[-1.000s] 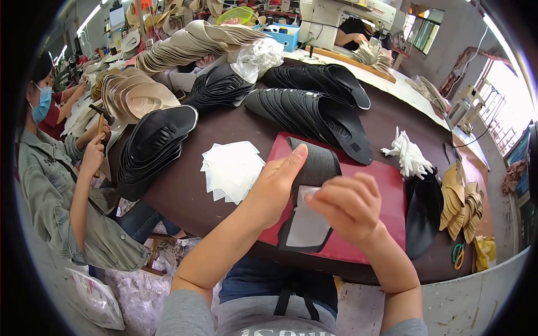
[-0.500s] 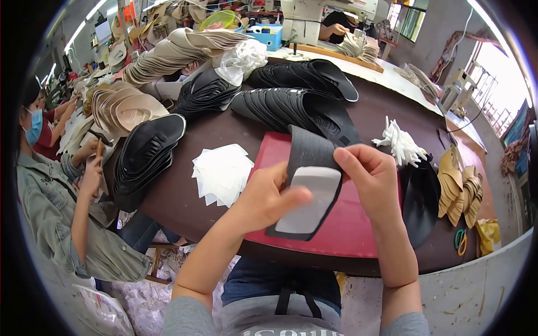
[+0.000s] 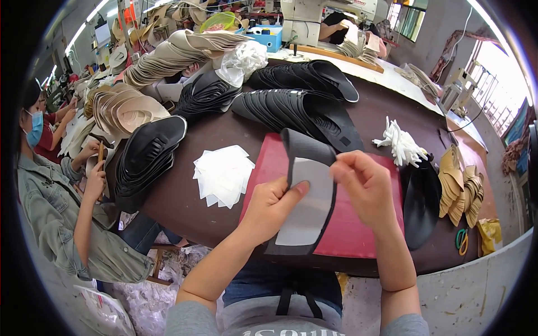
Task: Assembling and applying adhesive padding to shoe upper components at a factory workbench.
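Observation:
My left hand (image 3: 274,204) grips a black shoe upper (image 3: 330,199) by its left side, the thumb lying across the inner face. A pale grey-white patch (image 3: 305,215) covers much of that face, and the ribbed far end curls over. At the upper right edge of the upper, my right hand (image 3: 363,182) is closed in a pinch, fingertips at the edge. Beneath lies a red board (image 3: 358,235) on the dark brown table (image 3: 196,221). White sheets (image 3: 223,175) are piled to the left of it.
Stacked black uppers (image 3: 297,112) stand beyond the board, more (image 3: 148,151) at left. Beige pieces (image 3: 179,56) lie farther back. On the right are white strips (image 3: 399,143), a black piece (image 3: 420,201), tan pieces (image 3: 451,185) and scissors (image 3: 462,242). A masked co-worker (image 3: 61,185) sits at left.
The upper has come down a little toward me and turned, showing its patch more fully. My left thumb now presses on it. My right fingers have drawn together at its edge.

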Action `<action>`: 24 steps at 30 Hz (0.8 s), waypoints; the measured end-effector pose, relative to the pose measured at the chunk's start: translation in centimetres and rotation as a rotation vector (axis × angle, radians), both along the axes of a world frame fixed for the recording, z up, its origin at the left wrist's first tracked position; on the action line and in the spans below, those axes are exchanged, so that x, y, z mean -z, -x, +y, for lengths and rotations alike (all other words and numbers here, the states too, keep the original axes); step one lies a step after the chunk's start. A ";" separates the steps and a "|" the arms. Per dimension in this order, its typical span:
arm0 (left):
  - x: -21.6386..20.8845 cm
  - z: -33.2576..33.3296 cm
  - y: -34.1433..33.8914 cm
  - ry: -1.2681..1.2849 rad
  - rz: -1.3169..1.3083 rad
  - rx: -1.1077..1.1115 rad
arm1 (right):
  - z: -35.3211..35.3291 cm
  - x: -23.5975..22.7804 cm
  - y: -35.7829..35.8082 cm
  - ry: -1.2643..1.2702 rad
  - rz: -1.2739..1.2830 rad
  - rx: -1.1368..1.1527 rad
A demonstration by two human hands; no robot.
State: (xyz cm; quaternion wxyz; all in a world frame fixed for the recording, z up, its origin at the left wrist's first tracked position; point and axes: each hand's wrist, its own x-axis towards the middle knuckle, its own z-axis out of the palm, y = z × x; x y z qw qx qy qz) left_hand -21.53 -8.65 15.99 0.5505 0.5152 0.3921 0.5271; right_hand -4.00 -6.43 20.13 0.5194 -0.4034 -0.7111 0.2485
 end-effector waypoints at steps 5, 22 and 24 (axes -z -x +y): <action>-0.1 0.3 -0.3 -0.120 0.031 -0.148 | -0.6 -0.4 0.7 0.106 -0.028 -0.039; 1.1 -0.6 1.1 -0.171 -0.647 -0.014 | 0.3 -0.6 -1.1 -0.731 -0.365 -0.164; 2.0 -0.3 0.9 -0.036 -0.645 0.051 | 0.0 0.2 -1.0 -0.757 -0.377 -0.247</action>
